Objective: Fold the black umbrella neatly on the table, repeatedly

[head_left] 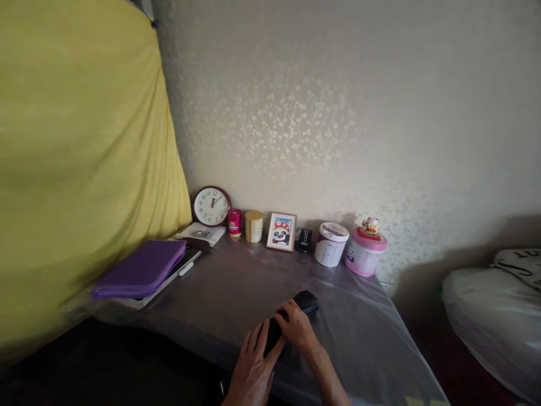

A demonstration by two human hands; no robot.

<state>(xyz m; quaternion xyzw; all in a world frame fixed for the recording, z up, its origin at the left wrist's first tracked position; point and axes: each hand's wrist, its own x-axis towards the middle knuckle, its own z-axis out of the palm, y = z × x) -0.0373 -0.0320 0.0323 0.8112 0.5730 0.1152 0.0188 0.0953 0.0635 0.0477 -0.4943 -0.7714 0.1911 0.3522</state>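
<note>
A black oblong object [305, 303] lies on the plastic-covered table [236, 287] near its front edge. My right hand [298, 328] rests over its middle with the fingers curled round it. My left hand [253, 369] touches its near end, fingers stretched out flat and close together along it. I cannot make out what the black object is; most of it is hidden under my hands.
Along the wall stand a round clock [212, 206], a red tin [234, 222], a gold tin [254, 226], a framed panda picture [281, 231], a white tub [331, 243] and a pink container [366, 251]. A purple case [141, 269] lies at left beside a yellow cloth [80, 169].
</note>
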